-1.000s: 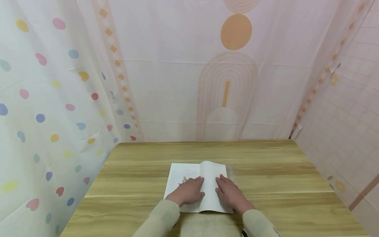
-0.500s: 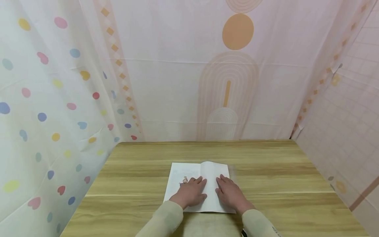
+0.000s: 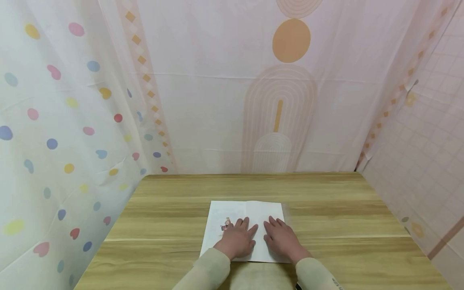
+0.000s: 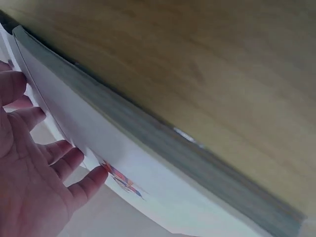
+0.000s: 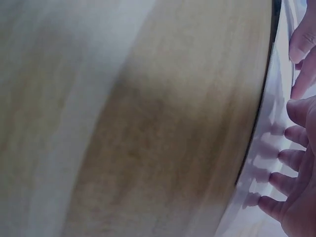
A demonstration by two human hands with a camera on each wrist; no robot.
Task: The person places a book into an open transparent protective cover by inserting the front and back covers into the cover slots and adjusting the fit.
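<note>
Now both hands (image 3: 259,241) flat on open book (image 3: 246,211)

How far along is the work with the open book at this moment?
Done: the book lies open and flat on the wooden table, no page bulging. In hand: the left hand and right hand press flat on the facing pages either side of the fold. Left: both hands are on the pages; nothing shows the book released or closed.

An open book (image 3: 246,213) lies on the table (image 3: 326,217), left hand (image 3: 237,241) and right hand (image 3: 282,239) side by side on its pages.
</note>
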